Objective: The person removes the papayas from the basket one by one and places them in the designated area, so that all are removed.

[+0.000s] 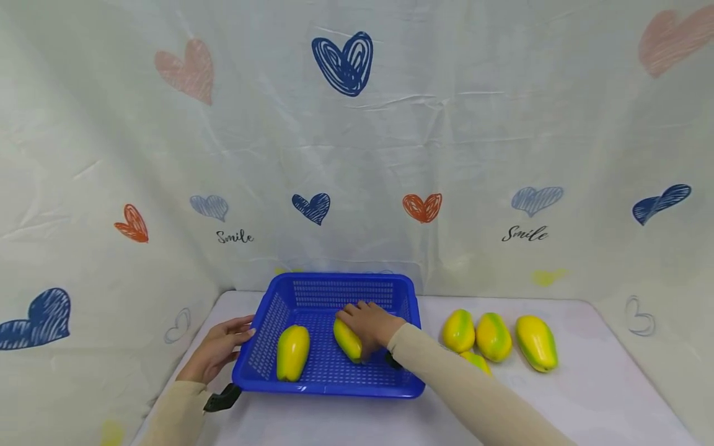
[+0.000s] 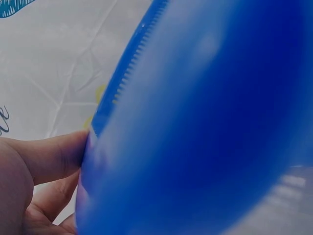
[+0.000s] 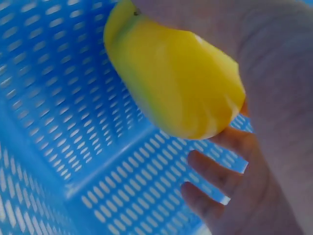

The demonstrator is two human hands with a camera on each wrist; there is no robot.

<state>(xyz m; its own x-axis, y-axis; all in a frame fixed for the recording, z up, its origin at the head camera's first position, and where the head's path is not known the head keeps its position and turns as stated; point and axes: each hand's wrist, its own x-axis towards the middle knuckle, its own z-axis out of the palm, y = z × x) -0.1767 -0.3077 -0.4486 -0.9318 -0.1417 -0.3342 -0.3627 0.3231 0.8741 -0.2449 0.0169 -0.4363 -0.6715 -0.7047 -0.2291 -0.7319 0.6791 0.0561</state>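
A blue plastic basket (image 1: 329,389) with slotted walls sits at the table's middle. My left hand (image 1: 219,347) grips its left rim; in the left wrist view the thumb (image 2: 61,154) presses against the basket wall (image 2: 195,122). Inside the basket, my right hand (image 1: 372,325) holds a yellow papaya (image 1: 348,340) with a green streak. In the right wrist view this papaya (image 3: 181,83) lies between thumb and fingers, several fingertips (image 3: 200,159) spread below it. Another papaya (image 1: 292,353) lies at the basket's left, apart from both hands.
Right of the basket, several more papayas lie on the white table: one (image 1: 458,331) nearest the basket, one (image 1: 493,337) beside it, one (image 1: 537,344) farther right, and one (image 1: 476,362) partly behind my right sleeve (image 1: 463,384). A white curtain (image 1: 357,155) printed with hearts hangs behind.
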